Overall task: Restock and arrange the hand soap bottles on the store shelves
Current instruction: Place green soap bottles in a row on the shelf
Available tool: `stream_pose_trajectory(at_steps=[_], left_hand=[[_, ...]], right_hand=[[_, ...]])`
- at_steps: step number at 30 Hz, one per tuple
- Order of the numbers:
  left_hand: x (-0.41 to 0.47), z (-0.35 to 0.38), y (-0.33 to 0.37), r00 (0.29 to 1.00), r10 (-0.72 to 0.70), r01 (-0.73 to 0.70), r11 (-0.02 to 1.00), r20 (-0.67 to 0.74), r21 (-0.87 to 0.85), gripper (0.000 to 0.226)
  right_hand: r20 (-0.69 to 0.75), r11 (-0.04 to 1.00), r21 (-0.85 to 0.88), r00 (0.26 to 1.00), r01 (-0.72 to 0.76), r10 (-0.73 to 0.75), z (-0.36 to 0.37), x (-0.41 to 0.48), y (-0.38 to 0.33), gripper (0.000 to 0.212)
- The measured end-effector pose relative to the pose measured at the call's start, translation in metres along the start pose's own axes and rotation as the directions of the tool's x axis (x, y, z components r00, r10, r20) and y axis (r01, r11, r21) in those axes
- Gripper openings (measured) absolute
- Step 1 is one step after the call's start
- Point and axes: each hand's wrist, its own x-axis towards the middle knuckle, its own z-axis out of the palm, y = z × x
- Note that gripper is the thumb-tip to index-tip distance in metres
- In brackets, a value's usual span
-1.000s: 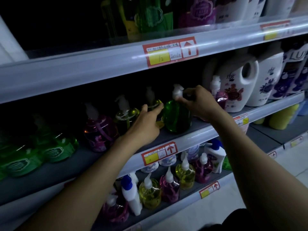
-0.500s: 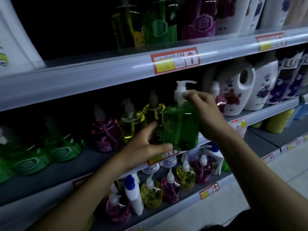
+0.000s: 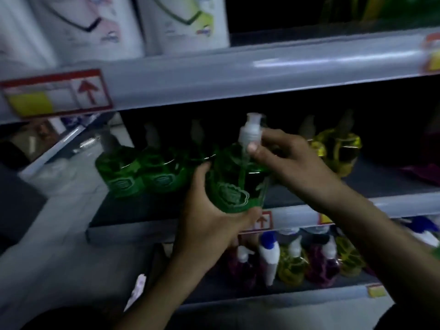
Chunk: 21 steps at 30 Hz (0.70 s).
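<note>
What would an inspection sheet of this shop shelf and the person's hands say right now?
Surface: grey middle shelf, dim, picture blurred.
Job's things: held green soap bottle with white pump; two green bottles standing left of it; yellow bottles to the right.
Clutter: nothing seen.
Hands: left hand cups the bottle's base; right hand grips near the pump.
Cables: nothing seen.
Surroundings: white packs above; mixed pump bottles below; price tag.
</note>
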Motion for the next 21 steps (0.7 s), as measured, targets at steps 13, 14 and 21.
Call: stream_pose_trajectory(at_steps=[13,14,21], left_hand=[[0.028,-0.215,-0.045,0.977,-0.094,0.158,0.925,-0.193,0.347,0.038],[0.031,-0.216,-0.049,0.975,-0.146,0.192,0.935,-0.169,0.297,0.033],[0.046,-0.197,-0.047,0.945,-0.309,0.311,0.951,-0.107,-0.003,0.044]], right_hand=[[0.033,0.973,-0.133,0.982,0.188,-0.185,0.143,0.044,-0.003,0.020],[0.042,0.971,-0.130,0.979,0.203,-0.199,0.155,0.046,-0.003,0.018],[0.053,0.962,-0.135,0.971,0.238,-0.232,0.197,0.071,-0.003,0.025]])
